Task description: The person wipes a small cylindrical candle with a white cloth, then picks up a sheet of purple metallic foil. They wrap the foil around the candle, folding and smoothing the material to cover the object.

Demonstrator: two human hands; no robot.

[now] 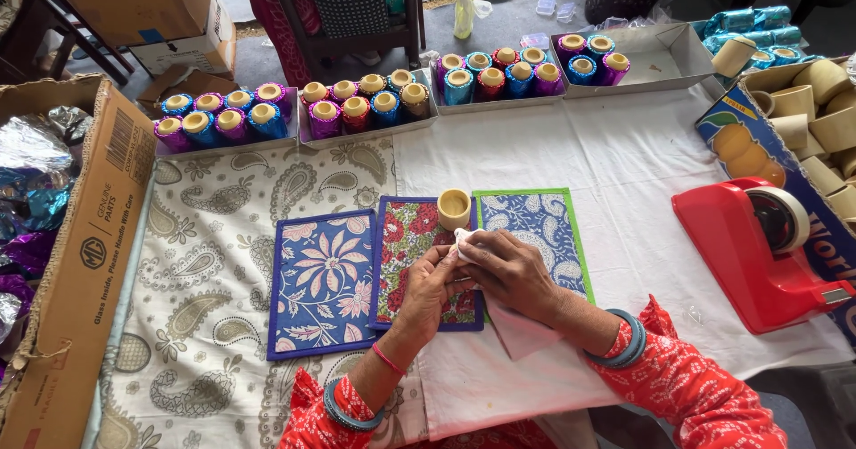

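My left hand and my right hand meet over the patterned mats, pinching a small white piece between their fingertips. Just beyond them a plain tan cup stands upright on the red floral mat. A blue floral mat lies to the left. A blue mat with a green border lies to the right, partly under my right hand.
A red tape dispenser sits at the right. Trays of foil-wrapped cups line the far edge. A carton of plain cups is at far right, a cardboard box of foil at left.
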